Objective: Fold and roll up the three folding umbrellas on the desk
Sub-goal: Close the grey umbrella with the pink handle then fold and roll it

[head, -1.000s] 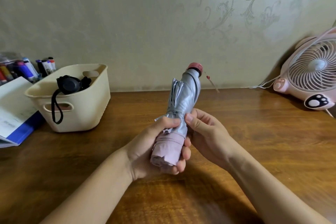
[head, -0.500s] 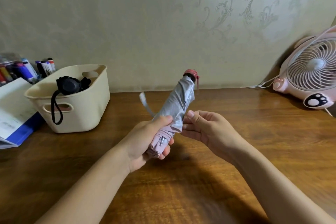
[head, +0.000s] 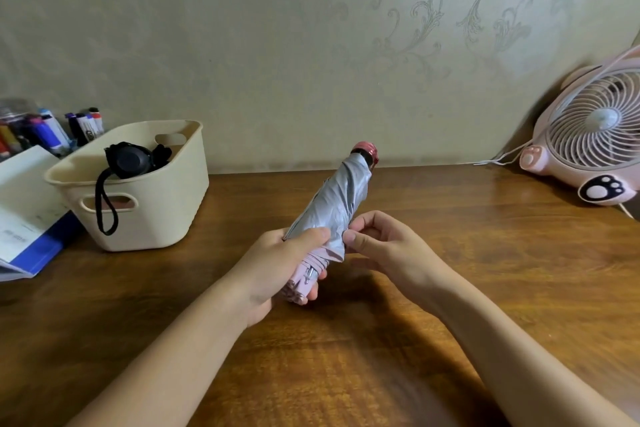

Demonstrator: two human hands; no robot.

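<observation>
From my remote seat I saw the left hand (head: pixel 277 270) clenched round the lower, pink end of the silver umbrella (head: pixel 332 204), its fingers (head: pixel 313 288) wrapped underneath and the thumb laid across the silver fabric. The umbrella was held clear above the wooden surface (head: pixel 485 236), tilted, with its red cap (head: pixel 365 151) pointing up and away from those fingers, toward the wall. The right hand (head: pixel 384 246) sat just beside the left thumb, on the umbrella's right flank; its fingers were curled, and the thumb and forefinger tips pinched the edge of the fabric where silver met pink. The folds above both sets of fingers were twisted close around the shaft, though I could not tell whether any strap was fastened. Well to the left of the left fingers and farther back stood a cream basket (head: pixel 166 204) holding a black umbrella (head: pixel 130 159), its wrist loop hanging over the rim. Beyond the basket were markers (head: pixel 52 130) and a white booklet (head: pixel 24 191). Far to the right of the right fingers, a pink fan (head: pixel 595 135) stood by the wall.
</observation>
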